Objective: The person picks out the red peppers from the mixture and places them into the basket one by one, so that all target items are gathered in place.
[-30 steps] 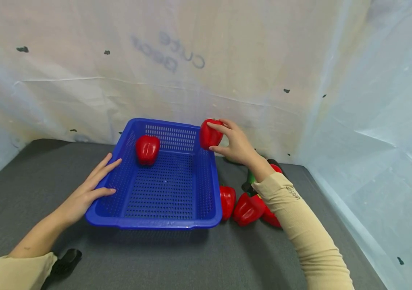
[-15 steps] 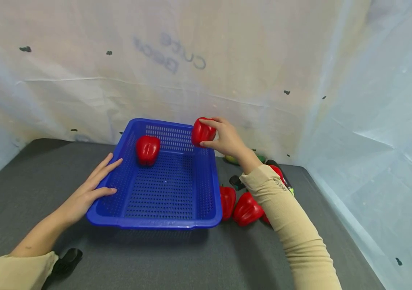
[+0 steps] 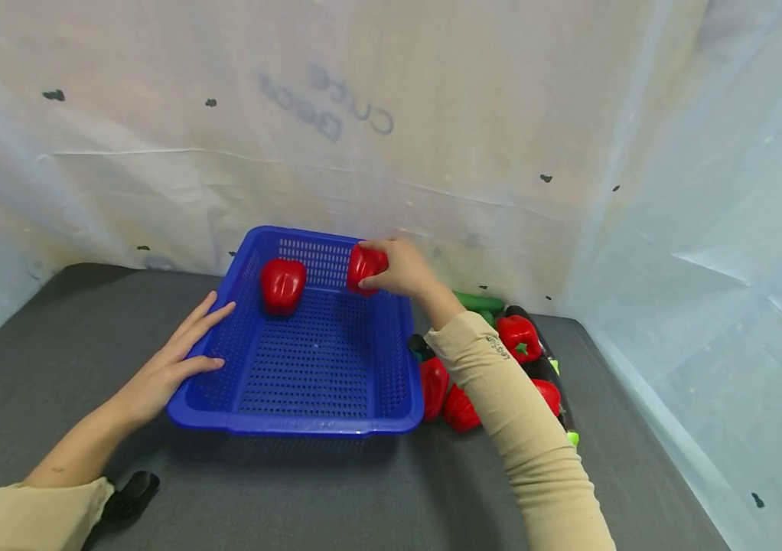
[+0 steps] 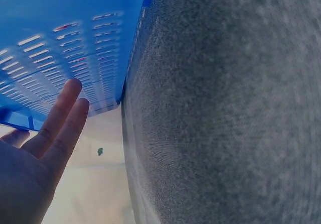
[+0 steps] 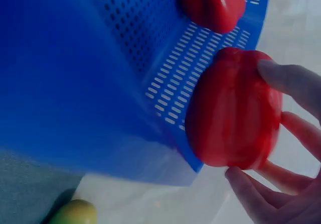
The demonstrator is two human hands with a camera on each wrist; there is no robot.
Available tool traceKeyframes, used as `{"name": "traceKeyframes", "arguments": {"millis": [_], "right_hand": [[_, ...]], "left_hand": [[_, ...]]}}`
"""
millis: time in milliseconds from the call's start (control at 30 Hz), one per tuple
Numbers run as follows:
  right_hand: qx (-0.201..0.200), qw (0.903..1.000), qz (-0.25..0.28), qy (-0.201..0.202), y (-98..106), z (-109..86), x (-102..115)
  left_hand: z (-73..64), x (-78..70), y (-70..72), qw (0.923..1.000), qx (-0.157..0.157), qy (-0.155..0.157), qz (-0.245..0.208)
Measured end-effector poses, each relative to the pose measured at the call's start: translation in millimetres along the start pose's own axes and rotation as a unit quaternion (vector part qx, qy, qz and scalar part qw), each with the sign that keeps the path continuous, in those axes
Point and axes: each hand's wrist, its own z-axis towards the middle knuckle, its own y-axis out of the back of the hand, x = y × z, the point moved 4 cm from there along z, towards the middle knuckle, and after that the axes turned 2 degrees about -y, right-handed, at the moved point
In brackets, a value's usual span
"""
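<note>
My right hand (image 3: 401,268) grips a red bell pepper (image 3: 366,268) between thumb and fingers, inside the far right corner of a blue perforated basket (image 3: 294,425). In the right wrist view the held pepper (image 5: 235,108) hangs by the slotted wall. A second red bell pepper (image 3: 283,285) sits in the basket's far left part. Against the basket's left side rests my left hand (image 3: 164,375), its fingers spread and fairly straight over the rim. The left wrist view has those fingers (image 4: 60,118) along the outer slotted wall.
Right of the basket lie several vegetables: red bell peppers (image 3: 519,338), a green cucumber-like one (image 3: 479,301) and a long dark eggplant-like one (image 3: 565,405). A yellowish round end (image 5: 75,213) shows in the right wrist view. Plastic sheeting (image 3: 474,138) stands behind the grey table (image 3: 281,497).
My right hand has carried the bell pepper leftward, from over the basket's right rim to inside the far right corner, and slightly lower. The left hand and basket stay nearly still.
</note>
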Motion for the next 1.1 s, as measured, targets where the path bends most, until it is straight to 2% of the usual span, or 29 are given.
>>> {"name": "traceKeyframes", "arguments": {"millis": [167,400,767,1100], "right_hand": [[0.024,0.9997,-0.003,-0.008,-5,2.8,2],[0.044,0.999,-0.01,0.0,-17,8.2,4],[0.041,0.9991,-0.004,-0.007,-42,11.8,-4],[0.072,0.997,-0.023,-0.017,-57,9.4,-13]], "left_hand": [[1.8,-1.3,-2.1,1.0,0.0,-0.007,-0.002],[4.0,-1.0,-4.8,1.0,0.001,-0.003,0.0],[5.7,-3.4,-8.1,1.0,0.0,-0.006,0.001],[6.0,-4.5,-11.3,0.9999,0.0,-0.008,-0.006]]}}
